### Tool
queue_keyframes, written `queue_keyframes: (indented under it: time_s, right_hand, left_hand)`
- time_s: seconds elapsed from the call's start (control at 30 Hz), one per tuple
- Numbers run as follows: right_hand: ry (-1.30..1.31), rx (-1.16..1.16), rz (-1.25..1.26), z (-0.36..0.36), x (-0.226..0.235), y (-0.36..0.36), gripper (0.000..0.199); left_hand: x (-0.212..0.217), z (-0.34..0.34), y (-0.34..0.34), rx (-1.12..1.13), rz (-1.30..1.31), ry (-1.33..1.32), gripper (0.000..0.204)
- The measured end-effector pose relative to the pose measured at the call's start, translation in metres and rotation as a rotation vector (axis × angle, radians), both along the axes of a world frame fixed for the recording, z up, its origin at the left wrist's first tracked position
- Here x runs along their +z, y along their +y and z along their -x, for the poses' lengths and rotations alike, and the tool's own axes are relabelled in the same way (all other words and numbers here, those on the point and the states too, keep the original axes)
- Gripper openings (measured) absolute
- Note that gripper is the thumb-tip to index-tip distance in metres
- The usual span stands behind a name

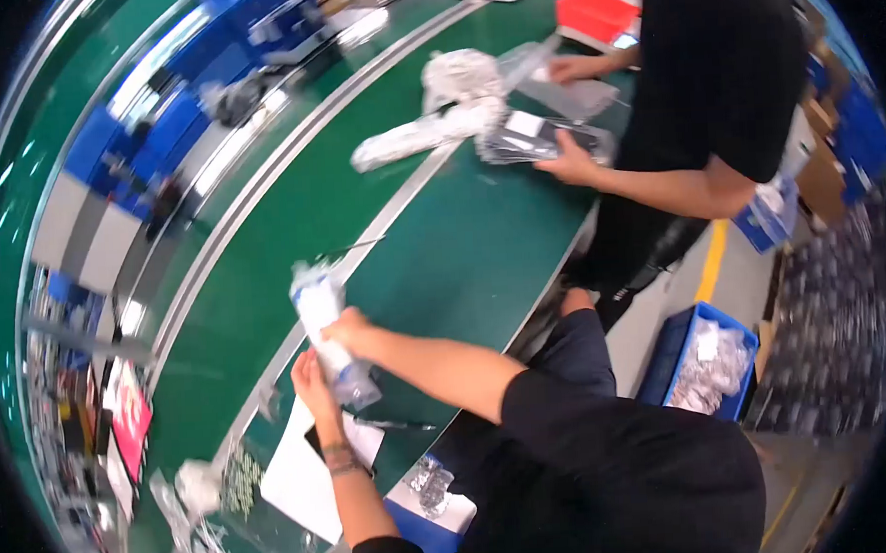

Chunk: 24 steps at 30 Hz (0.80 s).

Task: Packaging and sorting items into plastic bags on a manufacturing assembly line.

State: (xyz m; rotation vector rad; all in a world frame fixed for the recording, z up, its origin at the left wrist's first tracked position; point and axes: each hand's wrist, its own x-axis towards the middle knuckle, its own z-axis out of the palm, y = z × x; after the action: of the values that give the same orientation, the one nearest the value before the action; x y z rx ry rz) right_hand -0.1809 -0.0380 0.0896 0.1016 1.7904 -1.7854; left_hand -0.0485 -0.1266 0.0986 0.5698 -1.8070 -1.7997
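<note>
A long white bundle in clear plastic wrap lies slantwise over the near edge of the green work surface. My right hand is closed round its middle from the right. My left hand is curled against its lower left side, with some fingers blurred. Under my left wrist is a dark flat object, partly hidden. White paper sheets lie beneath my forearm. A pen rests by the bundle's lower end.
At the right a co-worker in black handles flat plastic-bagged packs. White wrapped bundles lie on the green conveyor. A red tray stands at the back. A blue bin of bagged parts sits on the floor.
</note>
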Motion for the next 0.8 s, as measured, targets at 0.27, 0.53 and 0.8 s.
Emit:
queue_keyframes:
  time_s: [0.27,0.53,0.8]
  right_hand:
    - [-0.216,0.210,0.559,0.033,0.026,0.085,0.043]
    - [0.830,0.391,-0.439,-0.018,0.120,0.148,0.044]
    - [1.172,0.686,-0.498,-0.080,0.117,0.204,0.061]
  left_hand:
    - [-0.009,-0.013,0.022,0.068,-0.157,-0.084,0.038]
    - [0.081,0.025,0.142,-0.304,-0.187,0.195,0.066]
    - [0.015,-0.002,0.167,-0.281,-1.067,0.264,0.067]
